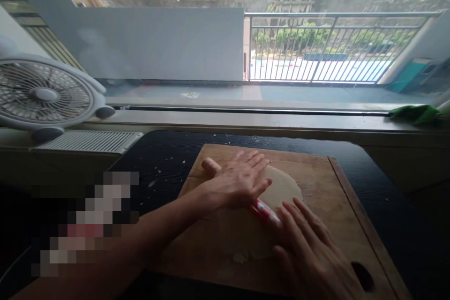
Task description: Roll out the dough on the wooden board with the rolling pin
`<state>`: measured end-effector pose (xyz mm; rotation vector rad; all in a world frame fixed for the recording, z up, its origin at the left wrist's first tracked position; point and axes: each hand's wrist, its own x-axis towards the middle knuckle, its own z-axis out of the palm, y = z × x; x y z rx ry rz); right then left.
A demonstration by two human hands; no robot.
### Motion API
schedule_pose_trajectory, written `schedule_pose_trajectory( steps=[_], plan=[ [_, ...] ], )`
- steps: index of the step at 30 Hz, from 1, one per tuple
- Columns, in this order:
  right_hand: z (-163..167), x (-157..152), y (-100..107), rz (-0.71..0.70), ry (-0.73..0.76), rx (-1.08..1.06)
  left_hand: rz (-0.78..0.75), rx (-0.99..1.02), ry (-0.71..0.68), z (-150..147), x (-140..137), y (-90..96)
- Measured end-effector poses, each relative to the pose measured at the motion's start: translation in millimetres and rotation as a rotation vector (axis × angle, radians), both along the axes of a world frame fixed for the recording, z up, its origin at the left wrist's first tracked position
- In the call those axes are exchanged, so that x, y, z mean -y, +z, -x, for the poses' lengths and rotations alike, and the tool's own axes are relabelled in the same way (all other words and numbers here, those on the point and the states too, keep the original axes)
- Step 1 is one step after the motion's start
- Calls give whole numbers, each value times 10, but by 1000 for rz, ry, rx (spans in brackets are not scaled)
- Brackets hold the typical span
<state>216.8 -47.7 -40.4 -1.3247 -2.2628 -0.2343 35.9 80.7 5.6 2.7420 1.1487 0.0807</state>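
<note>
A wooden rolling pin (211, 166) with a red label lies slantwise across a flat sheet of pale dough (283, 185). My left hand (242, 176) rests flat on the pin's far left part, its fingers stretched out. Over the pin's near right end lies my right hand (311, 248), also with fingers extended and not wrapped round it. The dough spreads on a wooden cutting board (312, 161), and my arms and hands hide part of it. A small dough scrap (240, 258) sits near the sheet's close edge.
The board lies on a black table (165, 150) dotted with white specks. A white fan (45, 93) stands at the left by the window sill (218, 119). A green cloth (416, 115) lies on the sill at right. A blurred patch covers the lower left.
</note>
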Motion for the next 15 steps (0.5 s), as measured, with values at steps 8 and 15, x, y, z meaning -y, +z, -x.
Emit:
schedule_pose_trajectory(
  steps=[8,15],
  plan=[
    [132,148,-170,-173,66,-43,-155,-74,-28,598,705,38],
    [-106,-60,77,-55,-2,15,-38,3,-35,-102,113,-1]
  ],
)
